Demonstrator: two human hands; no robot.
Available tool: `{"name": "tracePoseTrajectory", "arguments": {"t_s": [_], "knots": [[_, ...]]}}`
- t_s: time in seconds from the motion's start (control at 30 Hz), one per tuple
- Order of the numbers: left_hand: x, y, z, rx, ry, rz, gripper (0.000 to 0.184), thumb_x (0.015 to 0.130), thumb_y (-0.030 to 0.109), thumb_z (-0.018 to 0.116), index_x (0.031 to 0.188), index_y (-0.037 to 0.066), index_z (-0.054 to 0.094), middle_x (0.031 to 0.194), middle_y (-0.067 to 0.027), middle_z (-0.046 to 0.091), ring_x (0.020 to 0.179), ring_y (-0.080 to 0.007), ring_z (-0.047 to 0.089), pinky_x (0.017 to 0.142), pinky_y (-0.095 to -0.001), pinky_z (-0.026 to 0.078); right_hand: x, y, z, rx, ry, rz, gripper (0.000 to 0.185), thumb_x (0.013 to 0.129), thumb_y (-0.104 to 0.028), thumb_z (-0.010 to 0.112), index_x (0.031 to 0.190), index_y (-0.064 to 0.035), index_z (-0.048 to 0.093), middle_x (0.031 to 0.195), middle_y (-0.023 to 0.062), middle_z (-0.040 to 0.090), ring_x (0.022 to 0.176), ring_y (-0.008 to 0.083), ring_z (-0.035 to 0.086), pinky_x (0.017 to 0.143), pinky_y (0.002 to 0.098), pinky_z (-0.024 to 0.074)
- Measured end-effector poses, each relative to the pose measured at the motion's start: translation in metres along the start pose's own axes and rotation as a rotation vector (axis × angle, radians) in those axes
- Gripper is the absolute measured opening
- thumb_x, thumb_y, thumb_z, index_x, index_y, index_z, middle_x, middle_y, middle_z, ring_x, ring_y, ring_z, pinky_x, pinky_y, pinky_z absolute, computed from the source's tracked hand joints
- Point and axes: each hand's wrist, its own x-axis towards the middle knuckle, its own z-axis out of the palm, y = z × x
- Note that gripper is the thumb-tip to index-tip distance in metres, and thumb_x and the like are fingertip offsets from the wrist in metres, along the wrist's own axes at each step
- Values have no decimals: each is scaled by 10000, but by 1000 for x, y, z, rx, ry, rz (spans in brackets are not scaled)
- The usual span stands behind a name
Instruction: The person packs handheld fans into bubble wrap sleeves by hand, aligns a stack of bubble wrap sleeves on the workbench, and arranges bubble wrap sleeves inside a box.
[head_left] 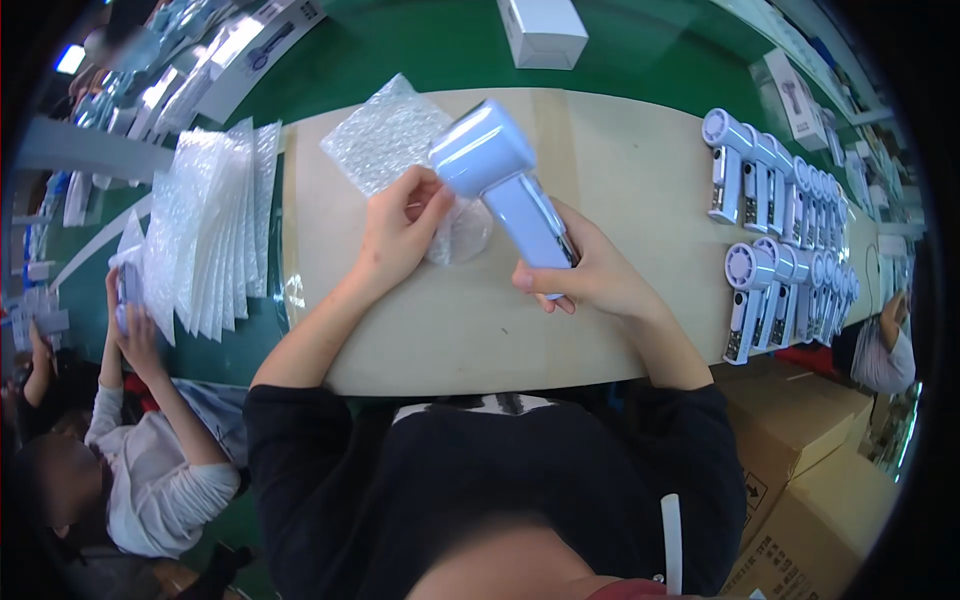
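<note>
A light-blue handheld fan (510, 190) is tilted above the table in front of me, its round head up and to the left. My right hand (580, 265) is wrapped around the lower handle. Close beside the fan head, my left hand (405, 220) has its fingers curled together; what they pinch, if anything, is hidden. A clear, rounded plastic piece (462, 238) shows just right of the left hand; I cannot tell whether the fingers touch it. Behind that hand a bubble-wrap bag (385, 135) lies flat on the beige work mat (640, 170).
Several bubble-wrap bags (215, 225) stand fanned out at left. Two rows of similar fans (790, 190) line the right side. A white box (543, 35) sits at the back, cardboard boxes (800, 470) at lower right. A co-worker (165, 470) handles a fan at left.
</note>
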Motion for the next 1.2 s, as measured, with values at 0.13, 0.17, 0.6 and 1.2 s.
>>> {"name": "tracePoseTrajectory", "arguments": {"t_s": [0.13, 0.17, 0.6, 1.2], "knots": [[7, -2, -17, -340, -22, -281, 134, 910, 109, 535, 975, 1, 582, 861, -22, 630, 752, -48, 574, 625, -182, 446, 13, 32, 5, -551, 213, -236, 477, 769, -240, 684, 1162, -43, 501, 739, 120, 611, 595, 224, 614, 512, 304, 470], [7, 5, -23, -416, -54, -346, 137, 918, 123, 524, 977, 18, 590, 880, -11, 627, 791, -40, 572, 663, -177, 441, 16, 38, 4, -687, 287, -383, 471, 764, -237, 683, 1163, -62, 504, 749, 133, 618, 611, 255, 623, 537, 327, 484], [-29, 36, 25, 695, 125, 813, 161, 661, -2, 663, 806, 39, 606, 713, -59, 541, 599, -217, 479, 516, -304, 391, 12, 38, 29, -933, 260, -260, 424, 766, -295, 681, 1064, -35, 529, 747, 153, 633, 667, 350, 626, 596, 404, 495], [-49, 36, 31, 268, -63, 962, 352, 689, -130, 585, 978, 43, 483, 740, -80, 549, 599, -204, 487, 556, -311, 369, 13, 45, 11, 1279, -305, 183, 351, 905, -276, 528, 1105, 8, 478, 809, 147, 549, 629, 174, 512, 517, 257, 388]]}}
